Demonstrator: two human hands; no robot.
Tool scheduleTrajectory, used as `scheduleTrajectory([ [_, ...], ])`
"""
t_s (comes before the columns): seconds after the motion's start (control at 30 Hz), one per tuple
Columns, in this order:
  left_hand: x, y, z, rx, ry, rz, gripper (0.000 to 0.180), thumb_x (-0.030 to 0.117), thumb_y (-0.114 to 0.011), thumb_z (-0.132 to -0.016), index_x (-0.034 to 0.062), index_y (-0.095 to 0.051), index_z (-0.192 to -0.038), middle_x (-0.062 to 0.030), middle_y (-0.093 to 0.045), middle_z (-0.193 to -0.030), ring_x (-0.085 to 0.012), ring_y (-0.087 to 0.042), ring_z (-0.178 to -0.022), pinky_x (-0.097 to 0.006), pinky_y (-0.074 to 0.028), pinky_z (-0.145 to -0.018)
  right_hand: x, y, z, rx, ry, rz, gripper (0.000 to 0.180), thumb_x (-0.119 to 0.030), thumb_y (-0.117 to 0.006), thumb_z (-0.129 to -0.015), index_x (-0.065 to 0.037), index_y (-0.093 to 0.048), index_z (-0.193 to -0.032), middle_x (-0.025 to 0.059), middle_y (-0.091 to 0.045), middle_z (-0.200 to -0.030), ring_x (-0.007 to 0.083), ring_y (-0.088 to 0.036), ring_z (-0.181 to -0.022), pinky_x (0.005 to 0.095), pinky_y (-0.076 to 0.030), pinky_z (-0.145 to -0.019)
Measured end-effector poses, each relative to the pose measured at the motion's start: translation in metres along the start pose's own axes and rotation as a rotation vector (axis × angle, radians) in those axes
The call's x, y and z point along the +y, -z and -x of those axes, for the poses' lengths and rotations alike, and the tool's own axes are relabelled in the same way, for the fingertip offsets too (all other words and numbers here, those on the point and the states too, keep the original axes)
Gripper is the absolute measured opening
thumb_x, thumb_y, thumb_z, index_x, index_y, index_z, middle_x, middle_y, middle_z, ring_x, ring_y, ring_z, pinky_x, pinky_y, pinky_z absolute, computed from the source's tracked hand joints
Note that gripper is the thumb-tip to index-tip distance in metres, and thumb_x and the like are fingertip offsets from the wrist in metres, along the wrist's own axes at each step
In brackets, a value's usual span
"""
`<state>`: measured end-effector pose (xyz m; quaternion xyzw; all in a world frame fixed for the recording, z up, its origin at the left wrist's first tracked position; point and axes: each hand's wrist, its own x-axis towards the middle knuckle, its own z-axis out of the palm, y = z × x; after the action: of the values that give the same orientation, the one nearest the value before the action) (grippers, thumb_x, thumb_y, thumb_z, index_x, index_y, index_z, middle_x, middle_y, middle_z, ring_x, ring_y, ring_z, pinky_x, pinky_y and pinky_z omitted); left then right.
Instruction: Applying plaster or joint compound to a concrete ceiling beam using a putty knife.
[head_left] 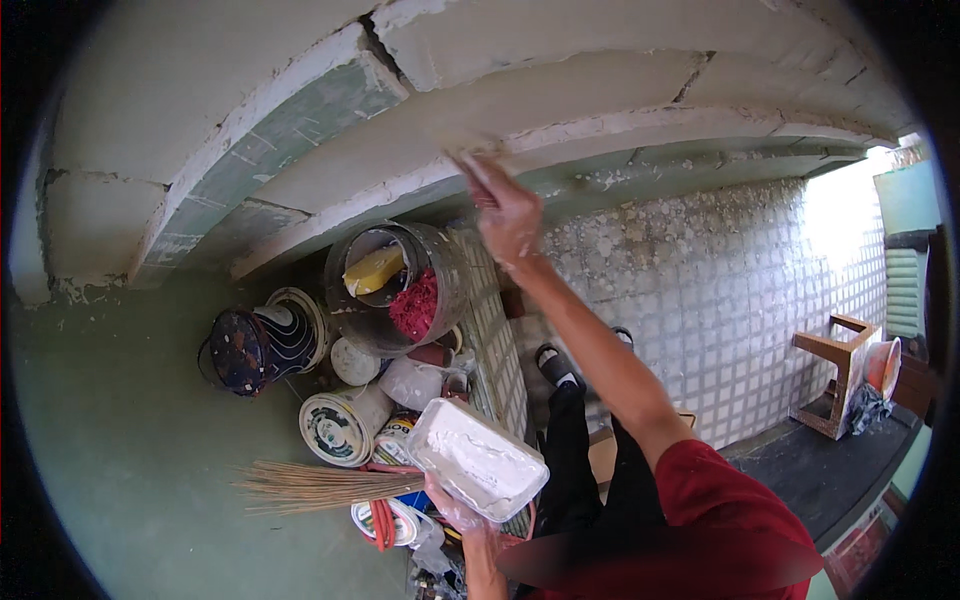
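My left hand [455,508] is closed on the near left side of a white rectangular tub [480,455], which is tilted and spread inside with white paste. My arm is stretched far forward, and my right hand [508,215] is up by the pale wall ledge [600,125]. Its fingers are curled around a flat tool [472,150], smeared by motion, so its exact kind does not show. White smears mark the hand and the ledge's edge.
Below left, a big clear bucket [452,290] holds a yellow sponge [374,271] and a crimson cloth [413,305]. Paint pails [338,428] and a stick broom [320,486] crowd beside it. On the right, a wooden stool [835,375] stands on a dark counter [790,480].
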<state>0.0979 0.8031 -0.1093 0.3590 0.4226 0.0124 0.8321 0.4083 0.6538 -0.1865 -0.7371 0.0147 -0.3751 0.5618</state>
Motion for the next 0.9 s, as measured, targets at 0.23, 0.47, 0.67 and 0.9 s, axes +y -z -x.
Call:
scheduleTrajectory([
  [0.23,-0.002,0.015,-0.001,0.048,-0.012,0.024,0.063,0.052,-0.035,-0.090,0.0096,-0.035,-0.136,-0.0106,-0.047,-0.131,-0.0294,-0.050,-0.114,-0.043,-0.044,-0.094,0.009,0.092,-0.073,0.065,0.559,0.439,0.037,-0.001,-0.062,-0.072,-0.009,-0.067,-0.108,0.0091,-0.062,-0.117,0.0284,-0.053,-0.117,0.0473,-0.036,-0.102],
  [0.47,-0.001,0.011,-0.004,0.080,-0.003,0.014,0.063,0.052,-0.036,-0.089,0.0100,-0.034,-0.137,-0.0106,-0.047,-0.130,-0.0290,-0.050,-0.114,-0.043,-0.044,-0.094,-0.002,0.081,-0.096,0.011,0.714,0.620,0.046,0.000,-0.057,-0.070,-0.019,-0.067,-0.111,-0.0030,-0.063,-0.117,0.0227,-0.054,-0.112,0.0390,-0.032,-0.097],
  [0.67,0.000,0.013,-0.007,0.044,0.005,0.005,0.065,0.053,-0.037,-0.089,0.0100,-0.034,-0.137,-0.0106,-0.046,-0.132,-0.0288,-0.049,-0.116,-0.043,-0.043,-0.095,0.033,0.058,-0.085,-0.059,0.611,0.650,0.045,-0.002,-0.058,-0.071,-0.022,-0.067,-0.111,-0.0070,-0.063,-0.116,0.0178,-0.053,-0.104,0.0408,-0.027,-0.095],
  [0.9,0.007,0.025,-0.009,0.034,0.001,0.053,0.065,0.053,-0.037,-0.089,0.0100,-0.034,-0.137,-0.0102,-0.046,-0.132,-0.0288,-0.049,-0.116,-0.043,-0.043,-0.096,0.028,0.067,-0.043,-0.133,0.616,0.714,0.037,-0.011,-0.062,-0.073,-0.024,-0.069,-0.107,-0.0088,-0.063,-0.115,0.0138,-0.052,-0.102,0.0384,-0.026,-0.094],
])
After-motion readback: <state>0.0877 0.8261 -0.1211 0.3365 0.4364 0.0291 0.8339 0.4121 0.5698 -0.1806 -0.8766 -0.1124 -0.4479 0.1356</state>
